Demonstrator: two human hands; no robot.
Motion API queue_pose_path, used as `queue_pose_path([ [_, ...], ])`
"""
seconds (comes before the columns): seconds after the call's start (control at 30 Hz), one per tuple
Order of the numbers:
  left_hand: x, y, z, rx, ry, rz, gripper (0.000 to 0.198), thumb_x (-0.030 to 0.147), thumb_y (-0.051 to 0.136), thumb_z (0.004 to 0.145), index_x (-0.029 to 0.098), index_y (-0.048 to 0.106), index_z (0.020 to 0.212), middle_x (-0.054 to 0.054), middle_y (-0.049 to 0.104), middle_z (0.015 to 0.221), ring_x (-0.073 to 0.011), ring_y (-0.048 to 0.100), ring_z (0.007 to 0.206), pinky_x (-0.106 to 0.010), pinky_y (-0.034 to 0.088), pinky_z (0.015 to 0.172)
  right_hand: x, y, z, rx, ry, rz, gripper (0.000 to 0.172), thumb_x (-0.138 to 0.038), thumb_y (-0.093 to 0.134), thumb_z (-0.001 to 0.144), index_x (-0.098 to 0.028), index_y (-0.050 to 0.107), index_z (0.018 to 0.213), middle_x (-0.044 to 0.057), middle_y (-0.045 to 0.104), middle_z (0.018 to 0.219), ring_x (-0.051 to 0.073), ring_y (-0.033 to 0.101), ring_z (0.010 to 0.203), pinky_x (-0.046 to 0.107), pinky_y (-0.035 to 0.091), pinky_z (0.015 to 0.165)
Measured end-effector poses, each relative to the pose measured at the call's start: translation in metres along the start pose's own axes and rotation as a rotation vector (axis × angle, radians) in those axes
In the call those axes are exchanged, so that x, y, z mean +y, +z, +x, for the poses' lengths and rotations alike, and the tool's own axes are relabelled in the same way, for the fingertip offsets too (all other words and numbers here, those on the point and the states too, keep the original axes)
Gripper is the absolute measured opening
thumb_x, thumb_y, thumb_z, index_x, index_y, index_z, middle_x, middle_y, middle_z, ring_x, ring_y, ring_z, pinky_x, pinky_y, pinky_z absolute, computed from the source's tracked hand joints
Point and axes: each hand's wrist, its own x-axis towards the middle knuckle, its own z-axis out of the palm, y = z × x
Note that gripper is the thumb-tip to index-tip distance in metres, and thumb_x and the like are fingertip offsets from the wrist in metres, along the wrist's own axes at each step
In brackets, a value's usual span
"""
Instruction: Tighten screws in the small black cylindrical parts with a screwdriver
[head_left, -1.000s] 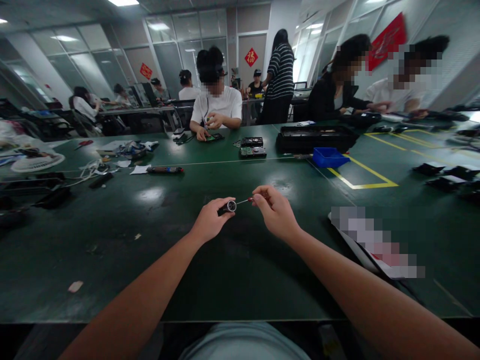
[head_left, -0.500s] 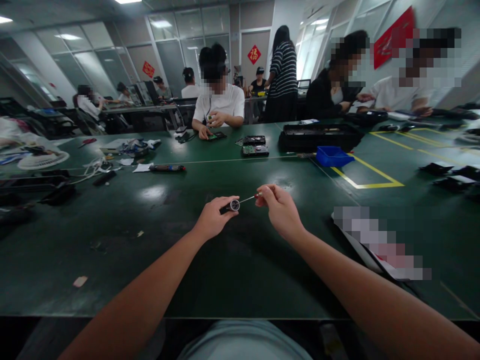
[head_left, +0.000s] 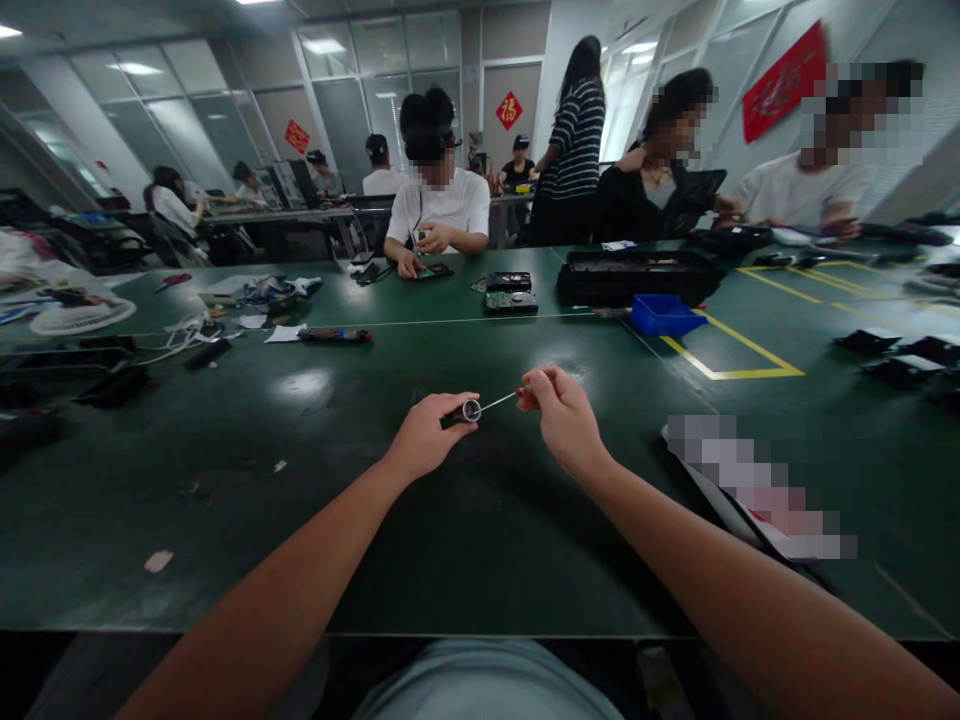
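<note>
My left hand is closed around a small black cylinder, its round silver-rimmed end turned toward the right. Between the fingertips of my right hand is a thin screwdriver; a bit of its red handle shows at the fingers. The metal shaft slopes down to the left, and its tip is at the cylinder's open end. How deep the tip reaches inside I cannot tell. Both hands are held above the green table.
A pale packet lies right of my right forearm. Farther off are a blue bin, a long black casing, hard drives and a dark tool. Across the table a person handles a circuit board.
My right hand has shifted slightly to the right with the screwdriver, and more of the shaft shows. My left hand and the cylinder have hardly moved.
</note>
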Motion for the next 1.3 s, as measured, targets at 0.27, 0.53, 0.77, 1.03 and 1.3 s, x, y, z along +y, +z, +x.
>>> queue_pose_path([
  [0.27,-0.0008,0.0014,0.0011,0.008,0.000,0.007,0.042,0.023,0.072,0.085,0.028,0.065,0.126,-0.002,0.070,0.120,-0.0219,0.061,0.112,-0.041,0.043,0.101,-0.0096,-0.0001,-0.0089,-0.088,-0.162,-0.250,0.021,-0.039,0.046,0.098,-0.021,0.057,0.094,0.003,0.067,0.079,0.018,0.065,0.073,0.034,0.049,0.071],
  [0.53,0.0008,0.0010,0.0008,0.006,-0.032,0.014,0.042,0.025,0.071,0.085,0.027,0.065,0.126,-0.003,0.070,0.119,-0.0225,0.061,0.111,-0.041,0.044,0.100,-0.0100,-0.0013,-0.0082,-0.086,-0.200,-0.302,0.018,-0.036,0.045,0.098,-0.022,0.056,0.095,0.003,0.068,0.078,0.018,0.066,0.074,0.034,0.049,0.071],
  [0.77,-0.0022,0.0031,0.0020,0.016,-0.013,0.016,0.042,0.024,0.072,0.084,0.028,0.065,0.126,-0.004,0.069,0.121,-0.0226,0.061,0.113,-0.042,0.044,0.101,-0.0100,-0.0014,-0.0094,-0.113,-0.195,-0.305,0.018,-0.037,0.045,0.098,-0.023,0.056,0.095,0.003,0.068,0.079,0.019,0.066,0.075,0.035,0.050,0.072],
  [1.03,-0.0040,0.0036,0.0013,0.002,-0.015,0.017,0.043,0.024,0.071,0.085,0.027,0.065,0.127,-0.004,0.069,0.122,-0.0222,0.060,0.113,-0.042,0.044,0.101,-0.0089,0.0001,-0.0098,-0.129,-0.174,-0.317,0.020,-0.038,0.043,0.099,-0.022,0.056,0.096,0.003,0.068,0.081,0.019,0.067,0.076,0.035,0.049,0.072],
  [1.3,-0.0041,0.0042,0.0016,-0.007,-0.027,0.000,0.045,0.025,0.071,0.085,0.028,0.064,0.128,-0.004,0.068,0.121,-0.0221,0.060,0.112,-0.041,0.044,0.102,-0.0045,0.0012,-0.0092,-0.119,-0.140,-0.281,0.021,-0.039,0.043,0.099,-0.023,0.056,0.096,0.003,0.068,0.081,0.019,0.066,0.076,0.034,0.049,0.073],
])
